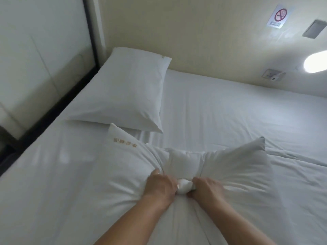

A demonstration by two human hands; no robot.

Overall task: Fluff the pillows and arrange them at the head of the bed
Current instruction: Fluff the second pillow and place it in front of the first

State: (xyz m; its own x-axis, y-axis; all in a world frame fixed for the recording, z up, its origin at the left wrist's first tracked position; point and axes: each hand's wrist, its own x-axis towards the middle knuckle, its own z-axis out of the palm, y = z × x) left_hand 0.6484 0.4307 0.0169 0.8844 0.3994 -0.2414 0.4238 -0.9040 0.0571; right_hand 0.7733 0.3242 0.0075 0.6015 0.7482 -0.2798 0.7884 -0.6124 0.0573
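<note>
A white pillow with gold embroidered lettering (185,165) lies in the middle of the bed, bunched and pinched at its centre. My left hand (160,187) and my right hand (207,190) sit close together on it, each clenched on a fold of its fabric, with a small knot of cloth between them. Both of its far corners stick up. A second white pillow (123,91) lies flat at the far left corner of the bed, against the cream wall.
The bed's white sheet (230,112) spreads out to the right and far side, lightly creased. A padded panel with a dark frame (92,41) borders the left side. On the cream wall are a no-smoking sign (277,16), a socket (272,75) and a lit lamp (316,61).
</note>
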